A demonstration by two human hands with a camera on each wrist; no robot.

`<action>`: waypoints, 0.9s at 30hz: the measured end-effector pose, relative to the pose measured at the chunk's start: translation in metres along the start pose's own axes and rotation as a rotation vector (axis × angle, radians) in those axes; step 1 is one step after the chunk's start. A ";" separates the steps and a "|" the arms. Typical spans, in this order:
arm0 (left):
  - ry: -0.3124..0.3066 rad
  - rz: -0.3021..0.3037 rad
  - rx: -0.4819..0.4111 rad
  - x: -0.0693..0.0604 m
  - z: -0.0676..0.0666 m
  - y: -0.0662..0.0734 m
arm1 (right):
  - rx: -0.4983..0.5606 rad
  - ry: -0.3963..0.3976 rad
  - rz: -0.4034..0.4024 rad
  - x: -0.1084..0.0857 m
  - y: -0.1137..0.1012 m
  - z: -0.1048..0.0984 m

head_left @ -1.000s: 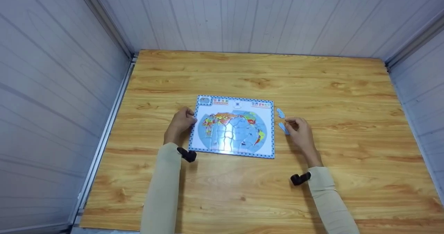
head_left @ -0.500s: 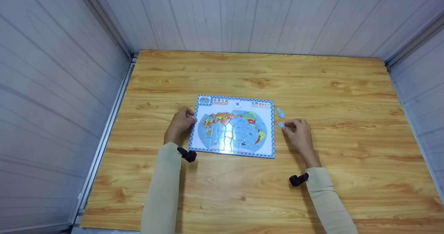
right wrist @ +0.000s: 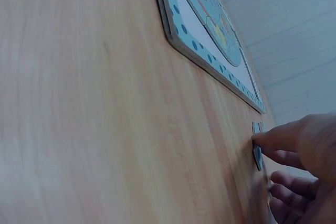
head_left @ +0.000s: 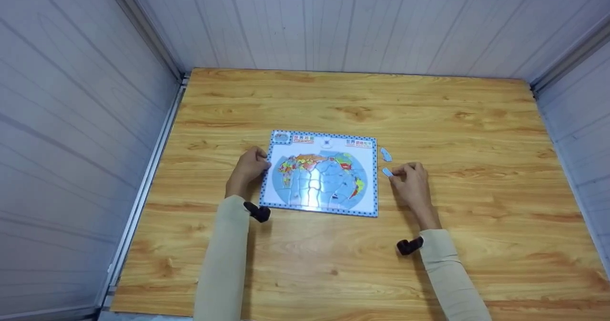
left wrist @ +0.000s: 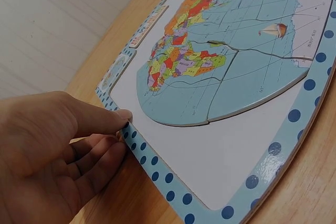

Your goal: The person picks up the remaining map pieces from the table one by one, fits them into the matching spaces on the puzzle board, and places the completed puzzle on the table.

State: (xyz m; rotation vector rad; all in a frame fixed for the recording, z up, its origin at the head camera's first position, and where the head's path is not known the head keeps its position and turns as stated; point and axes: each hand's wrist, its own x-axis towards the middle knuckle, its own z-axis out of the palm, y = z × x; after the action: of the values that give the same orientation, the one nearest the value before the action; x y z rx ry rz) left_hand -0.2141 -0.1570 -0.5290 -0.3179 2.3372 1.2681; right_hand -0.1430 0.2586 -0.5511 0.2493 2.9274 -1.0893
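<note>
A world-map jigsaw board (head_left: 319, 210) with a dotted blue border lies on the table, its oval map mostly filled with fitted pieces. At its left edge, my left hand (head_left: 248, 169) holds the border; in the left wrist view the thumb (left wrist: 122, 115) lies on the rim and the other fingers curl beside and below it. Just right of the board, my right hand (head_left: 412, 183) pinches a small blue puzzle piece (head_left: 386, 172), partly covered by the fingers. The right wrist view shows this piece (right wrist: 257, 153) at the thumb tip, close to the tabletop. Another blue puzzle piece (head_left: 385, 154) lies slightly farther back.
The wooden table (head_left: 329, 273) extends around the board on all sides. Pale panel walls stand at the back (head_left: 314, 25), left (head_left: 81, 121) and right (head_left: 576, 135). A black wrist camera (head_left: 257, 212) sits by the left cuff, another camera (head_left: 410, 246) by the right.
The right fingers have shifted slightly on the near blue piece, covering more of it and leaving just its far end showing. The left hand, board and other loose piece stay put.
</note>
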 end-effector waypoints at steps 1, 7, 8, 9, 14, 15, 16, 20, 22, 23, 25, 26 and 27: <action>0.000 0.005 0.000 0.000 0.000 0.000 | -0.003 0.000 -0.004 0.000 0.000 0.000; 0.000 0.016 -0.002 0.001 0.000 0.000 | -0.002 0.014 -0.040 0.000 0.003 0.001; 0.001 0.014 -0.004 0.001 0.000 0.000 | 0.000 0.017 -0.046 0.000 0.003 0.001; 0.001 0.013 -0.003 0.001 0.000 0.000 | 0.003 0.023 -0.051 0.000 0.003 0.002; 0.000 0.010 -0.005 0.001 0.000 -0.001 | 0.040 0.038 -0.079 0.000 0.004 0.003; -0.001 0.009 -0.005 0.001 0.000 -0.001 | 0.051 0.040 -0.083 0.000 0.004 0.002; -0.001 0.008 -0.007 0.001 0.000 -0.001 | 0.060 0.039 -0.088 0.000 0.004 0.002; -0.007 -0.024 -0.027 0.001 0.000 0.000 | 0.086 0.014 -0.072 0.000 0.004 0.001; -0.009 -0.035 -0.033 0.001 0.000 0.001 | 0.099 -0.010 -0.051 0.000 0.005 0.000; -0.011 -0.045 -0.041 0.001 0.000 0.001 | 0.107 -0.023 -0.037 0.000 0.005 -0.001; -0.012 -0.046 -0.045 0.000 0.000 0.001 | 0.131 -0.042 -0.011 0.001 0.006 -0.002; -0.013 -0.043 -0.043 0.000 0.000 0.001 | 0.143 -0.048 0.002 0.001 0.007 -0.003; -0.014 -0.042 -0.045 0.000 0.000 0.001 | 0.155 -0.053 0.015 0.001 0.007 -0.004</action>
State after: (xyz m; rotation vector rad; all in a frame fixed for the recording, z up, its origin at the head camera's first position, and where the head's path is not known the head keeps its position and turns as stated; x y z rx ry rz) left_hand -0.2148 -0.1564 -0.5281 -0.3695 2.2807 1.2999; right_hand -0.1429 0.2666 -0.5528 0.2398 2.7937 -1.3010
